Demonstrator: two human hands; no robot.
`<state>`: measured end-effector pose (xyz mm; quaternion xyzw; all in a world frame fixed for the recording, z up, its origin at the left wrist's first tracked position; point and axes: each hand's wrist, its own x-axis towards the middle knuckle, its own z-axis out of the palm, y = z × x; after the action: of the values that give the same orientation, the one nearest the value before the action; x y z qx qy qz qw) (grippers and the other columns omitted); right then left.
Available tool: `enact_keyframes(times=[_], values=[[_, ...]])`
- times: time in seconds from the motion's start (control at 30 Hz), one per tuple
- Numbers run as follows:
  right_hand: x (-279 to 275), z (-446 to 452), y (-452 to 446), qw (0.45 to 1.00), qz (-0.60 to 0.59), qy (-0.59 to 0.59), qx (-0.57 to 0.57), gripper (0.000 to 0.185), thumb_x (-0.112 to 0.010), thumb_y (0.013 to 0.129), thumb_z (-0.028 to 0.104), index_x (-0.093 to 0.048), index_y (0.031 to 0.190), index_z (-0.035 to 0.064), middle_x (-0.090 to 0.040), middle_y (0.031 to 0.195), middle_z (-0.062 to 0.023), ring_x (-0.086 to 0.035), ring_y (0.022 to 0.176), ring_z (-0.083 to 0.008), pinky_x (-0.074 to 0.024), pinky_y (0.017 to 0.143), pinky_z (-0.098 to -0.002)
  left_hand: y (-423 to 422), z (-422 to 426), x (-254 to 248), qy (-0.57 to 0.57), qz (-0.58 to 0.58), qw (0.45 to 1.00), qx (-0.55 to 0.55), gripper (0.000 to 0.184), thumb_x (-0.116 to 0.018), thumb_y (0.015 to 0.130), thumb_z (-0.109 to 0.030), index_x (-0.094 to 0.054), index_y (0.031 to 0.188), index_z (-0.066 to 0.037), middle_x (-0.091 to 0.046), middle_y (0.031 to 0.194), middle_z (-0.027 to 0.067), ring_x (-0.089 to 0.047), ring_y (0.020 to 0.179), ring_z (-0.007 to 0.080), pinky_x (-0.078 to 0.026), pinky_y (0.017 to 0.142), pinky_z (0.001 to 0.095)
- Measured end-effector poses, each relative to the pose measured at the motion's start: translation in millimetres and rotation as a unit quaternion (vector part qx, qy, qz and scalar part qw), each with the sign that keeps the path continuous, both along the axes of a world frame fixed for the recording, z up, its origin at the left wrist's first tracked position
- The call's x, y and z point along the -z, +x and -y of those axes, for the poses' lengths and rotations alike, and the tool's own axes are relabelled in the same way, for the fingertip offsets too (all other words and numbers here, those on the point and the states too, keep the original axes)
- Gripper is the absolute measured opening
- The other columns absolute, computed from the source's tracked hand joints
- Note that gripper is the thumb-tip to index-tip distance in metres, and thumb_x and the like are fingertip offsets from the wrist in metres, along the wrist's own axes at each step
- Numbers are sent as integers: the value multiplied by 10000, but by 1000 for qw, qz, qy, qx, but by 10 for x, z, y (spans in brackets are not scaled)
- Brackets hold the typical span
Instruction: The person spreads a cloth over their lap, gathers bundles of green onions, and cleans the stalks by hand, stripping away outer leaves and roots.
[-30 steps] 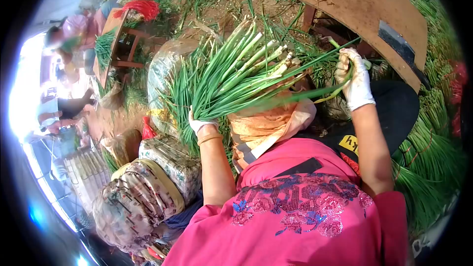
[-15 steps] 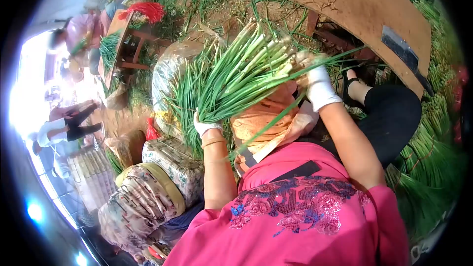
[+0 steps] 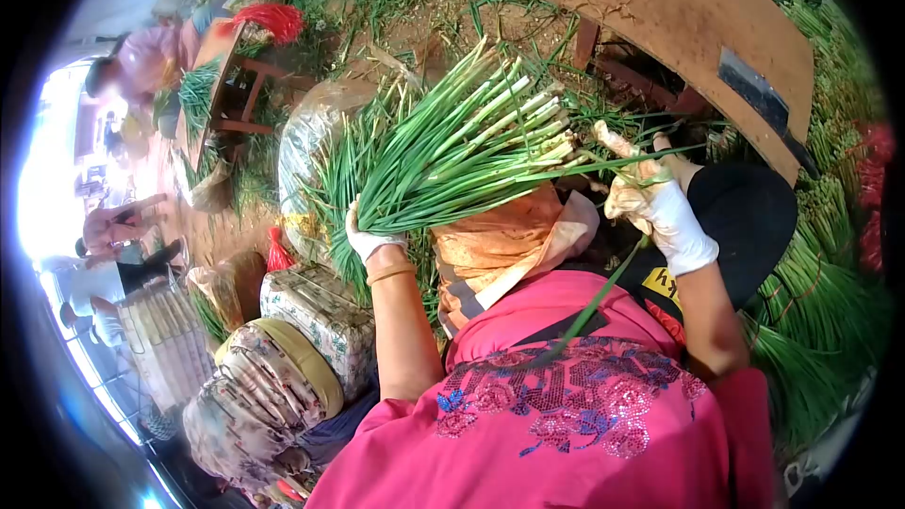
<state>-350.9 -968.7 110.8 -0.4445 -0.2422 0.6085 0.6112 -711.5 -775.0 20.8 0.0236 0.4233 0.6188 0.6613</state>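
Note:
My left hand [image 3: 370,234], in a white glove, is closed round the leafy end of a bunch of green stalks [image 3: 452,155]. The pale root ends of the bunch point up and to the right, towards my right hand. My right hand [image 3: 650,193], gloved in white with soiled fingers, is beside those root ends. Its fingers are bent round a few loose green leaves [image 3: 603,297], and one long leaf hangs down over the pink shirt. An orange cloth [image 3: 500,236] lies below the bunch, over my lap.
A brown board [image 3: 650,0] with a wide dark blade [image 3: 752,90] stands at the upper right. More green stalks [image 3: 820,320] lie at the right. A person in patterned clothing [image 3: 250,396] is close at the lower left. Other people and a small table [image 3: 212,108] are further left.
My right hand went in from the right to the root ends, then drew back a little to the right and down with leaves in it. My left hand keeps its hold on the bunch.

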Motion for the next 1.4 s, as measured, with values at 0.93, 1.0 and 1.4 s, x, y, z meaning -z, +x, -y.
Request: enact_keyframes(times=[0.93, 1.0, 1.4], values=[[1219, -254, -63, 978, -144, -123, -91, 249, -526, 889, 151, -503, 1085, -1, -594, 771, -118, -549, 504, -194, -454, 410, -253, 133, -54, -223, 17, 156, 984, -84, 84, -580, 779, -174, -579, 757, -93, -632, 797, 68, -591, 764, 242, -489, 730, 429], [1142, -330, -76, 982, -50, -86, -158, 255, -548, 884, 161, -513, 1079, 0, -615, 798, -134, -536, 426, -192, -421, 364, -231, 152, -64, -215, 28, 184, 978, -92, 115, -583, 803, -179, -564, 729, -94, -630, 785, 72, -594, 761, 247, -494, 778, 437], [900, -372, -112, 952, -162, -170, 194, 168, -511, 918, 192, -573, 902, 36, -565, 721, -30, -494, 526, -102, -423, 468, -224, 143, -31, -321, -3, -30, 999, -24, 118, -598, 733, -221, -593, 793, -120, -633, 850, 48, -594, 757, 230, -502, 691, 406]])
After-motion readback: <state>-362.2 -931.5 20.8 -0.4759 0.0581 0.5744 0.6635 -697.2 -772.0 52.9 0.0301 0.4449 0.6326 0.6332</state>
